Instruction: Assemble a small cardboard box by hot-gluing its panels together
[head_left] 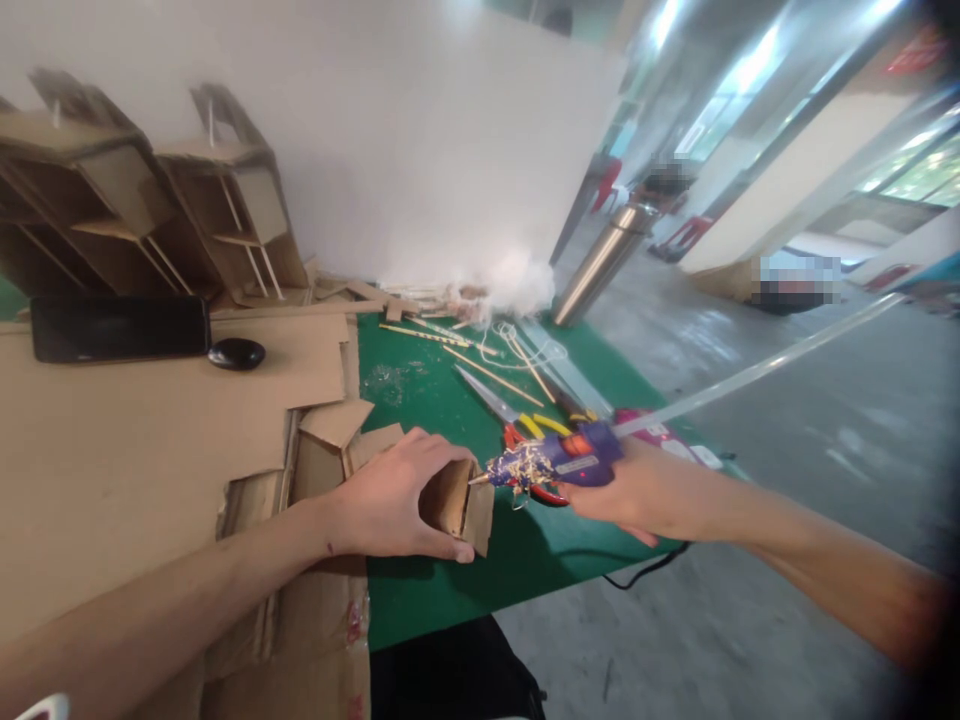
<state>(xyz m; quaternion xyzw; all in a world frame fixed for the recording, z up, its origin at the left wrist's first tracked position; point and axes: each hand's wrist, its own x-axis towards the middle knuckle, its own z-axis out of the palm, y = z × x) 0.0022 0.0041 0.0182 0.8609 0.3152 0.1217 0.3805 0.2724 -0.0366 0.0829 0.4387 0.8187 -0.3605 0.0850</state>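
My left hand [390, 492] is wrapped round a small folded cardboard piece [477, 515], thumb on the near side and fingers on the far side. In my right hand [637, 490] is a purple hot glue gun [585, 460] with a long clear glue stick [765, 365] sticking out of its back. Its nozzle tip is at the upper edge of the cardboard piece; whether they touch I cannot tell. Gold-coloured bits cling to the gun's front. Beneath the gun lie scissors [487, 395] with red handles, partly hidden, beside a yellow-handled tool [551, 425].
Cardboard sheets [150, 430] cover the left side, bearing a phone [120, 328] and a black mouse [236, 353]. Cardboard shelf models [225, 220] stand behind. Thin sticks [495, 375], white fluff [517, 285] and a steel bottle [606, 265] are on the green table [427, 600].
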